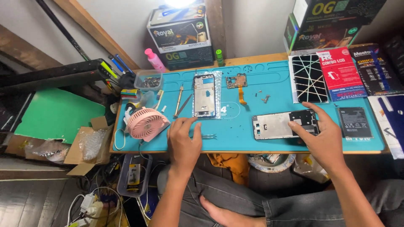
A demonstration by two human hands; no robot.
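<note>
Phone frame [280,125], flat grey metal, lies on the teal mat [235,134]; right hand [320,135] rests spread fingers on its right end. Left hand [184,141], fingers loosely spread, lies just beside steel tweezers [209,136]. Round pink fan [145,124] stands left.

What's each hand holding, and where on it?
Nothing lifted. Right hand presses its fingers on the right end of the phone frame; left hand rests flat on the mat beside tweezers.

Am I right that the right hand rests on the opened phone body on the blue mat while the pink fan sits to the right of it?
Not quite: the head view shows the pink fan far left on the blue mat, beyond the left hand. The right hand does rest on the opened phone body.
</note>
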